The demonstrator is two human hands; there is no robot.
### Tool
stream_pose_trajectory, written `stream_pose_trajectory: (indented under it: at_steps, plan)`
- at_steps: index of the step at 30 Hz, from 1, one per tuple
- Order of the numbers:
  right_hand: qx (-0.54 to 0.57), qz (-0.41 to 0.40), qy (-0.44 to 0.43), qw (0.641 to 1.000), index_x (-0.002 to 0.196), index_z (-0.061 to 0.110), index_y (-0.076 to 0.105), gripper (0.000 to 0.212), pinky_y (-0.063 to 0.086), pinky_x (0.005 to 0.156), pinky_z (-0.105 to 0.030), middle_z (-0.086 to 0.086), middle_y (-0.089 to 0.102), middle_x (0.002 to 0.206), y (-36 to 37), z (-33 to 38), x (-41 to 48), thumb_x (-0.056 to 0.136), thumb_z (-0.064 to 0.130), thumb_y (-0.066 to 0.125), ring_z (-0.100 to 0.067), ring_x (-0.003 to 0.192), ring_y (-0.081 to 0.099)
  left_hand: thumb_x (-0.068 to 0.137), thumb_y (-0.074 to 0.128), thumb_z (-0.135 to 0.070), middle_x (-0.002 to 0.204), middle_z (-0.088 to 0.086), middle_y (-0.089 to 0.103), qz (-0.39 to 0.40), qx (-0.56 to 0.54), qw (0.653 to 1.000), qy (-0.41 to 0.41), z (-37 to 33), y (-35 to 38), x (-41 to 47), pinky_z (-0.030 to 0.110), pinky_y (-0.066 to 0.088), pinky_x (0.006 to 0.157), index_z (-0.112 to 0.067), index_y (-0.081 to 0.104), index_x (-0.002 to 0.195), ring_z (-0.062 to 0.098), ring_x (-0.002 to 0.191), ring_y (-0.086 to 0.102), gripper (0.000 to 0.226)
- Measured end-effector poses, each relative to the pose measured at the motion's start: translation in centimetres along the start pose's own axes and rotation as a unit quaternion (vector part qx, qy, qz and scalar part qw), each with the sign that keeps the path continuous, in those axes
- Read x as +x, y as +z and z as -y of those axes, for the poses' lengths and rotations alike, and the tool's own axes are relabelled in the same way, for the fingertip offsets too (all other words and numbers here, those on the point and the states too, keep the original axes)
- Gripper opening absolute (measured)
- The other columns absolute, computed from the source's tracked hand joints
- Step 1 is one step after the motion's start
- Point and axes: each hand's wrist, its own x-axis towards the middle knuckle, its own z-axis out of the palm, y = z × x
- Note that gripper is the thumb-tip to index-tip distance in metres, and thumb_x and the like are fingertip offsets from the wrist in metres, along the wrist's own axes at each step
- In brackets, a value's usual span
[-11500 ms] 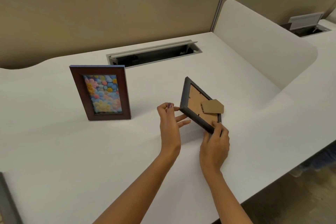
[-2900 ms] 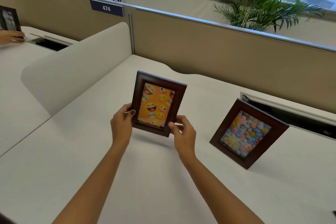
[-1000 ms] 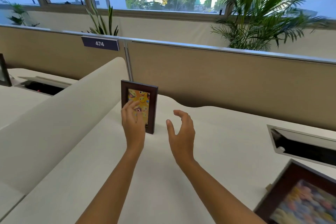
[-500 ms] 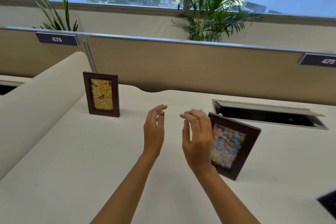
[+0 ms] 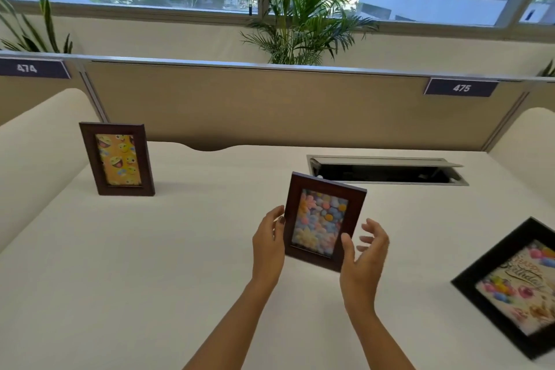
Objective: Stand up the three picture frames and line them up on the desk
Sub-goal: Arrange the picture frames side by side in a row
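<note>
white tabletop (image 5: pixel 150 264), office cubicle. landmark: the open grey cable hatch (image 5: pixel 387 173) set in the tabletop.

dark brown wooden frame with pastel flower picture (image 5: pixel 322 221) sits just in front of the hatch's left end, tilted clockwise; cannot tell if its lower edge touches the tabletop or is lifted. left hand (image 5: pixel 268 245) pinches its left edge, thumb on the front moulding. right hand (image 5: pixel 365 252): thumb lies on the lower right of the frame face, the other fingers are spread loose beside it; that grip is not yet closed.

dark brown wooden frame with orange emoji picture (image 5: pixel 118 159) stands upright far left of the hatch, near the curved cream divider (image 5: pixel 39 159). black frame with a birthday-balloon picture (image 5: pixel 516 288) is right of and nearer than the hatch, leaning or lying skewed; cannot tell which.

handling, by judgement: frame looks light and stiff, glazed front likely fragile and smooth. best held by both side mouldings, off the glass. rear easel prop hidden; it probably must be splayed or the frame tips back. set it down square, in line with the emoji frame.
</note>
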Motion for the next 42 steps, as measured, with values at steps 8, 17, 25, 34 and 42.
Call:
stream_pose_trajectory:
  at_steps: [8,17,25,34,42]
  plan:
    - [0.0,0.088,0.083,0.993,0.115,0.019,0.05,0.027,0.048,0.058,-0.009,0.001,0.061,0.104,-0.2,-2.1,0.0,0.091,0.012,0.059,-0.02,0.091,0.064,0.095,0.048,-0.011,0.111,-0.002,0.063,0.0,0.04,0.999,-0.023,1.5,0.4,0.1,0.009,0.047,0.071,-0.016,0.057,0.117,0.011,0.1,0.059,0.024]
    - [0.024,0.134,0.086,0.987,0.11,0.021,0.054,0.027,0.047,0.06,-0.006,0.003,0.063,0.1,4.8,0.1,0.8,0.087,0.013,0.065,-0.013,0.087,0.062,0.094,0.05,-0.008,0.106,-0.004,0.063,-0.085,0.057,0.995,-0.005,0.8,-4.1,2.8,0.003,0.047,0.061,-0.016,0.058,0.112,0.005,0.091,0.059,0.022]
    - [0.053,0.205,0.123,0.97,0.107,0.022,0.054,0.025,0.057,0.073,-0.032,0.003,0.063,0.105,15.5,4.0,1.6,0.086,0.012,0.065,-0.017,0.091,0.062,0.095,0.049,-0.012,0.116,0.005,0.065,-0.174,0.062,0.983,-0.007,0.3,-11.3,9.0,0.016,0.049,0.074,-0.014,0.058,0.117,0.017,0.105,0.061,0.024]
    - [0.051,0.239,0.135,0.96,0.103,0.021,0.055,0.026,0.058,0.083,-0.048,-0.005,0.068,0.109,26.5,7.0,1.2,0.084,0.012,0.068,-0.026,0.097,0.066,0.096,0.046,-0.008,0.131,0.003,0.057,-0.298,0.073,0.952,-0.002,3.4,-18.1,14.0,0.025,0.041,0.098,-0.016,0.049,0.131,0.017,0.122,0.051,0.037]
    - [0.018,0.258,0.107,0.96,0.109,0.016,0.056,0.028,0.056,0.087,-0.042,-0.006,0.068,0.112,31.4,6.8,0.5,0.084,0.013,0.068,-0.025,0.101,0.065,0.096,0.041,-0.007,0.142,0.004,0.048,-0.322,0.084,0.941,-0.062,7.8,-19.2,14.1,0.036,0.037,0.11,-0.016,0.041,0.139,0.02,0.132,0.043,0.043]
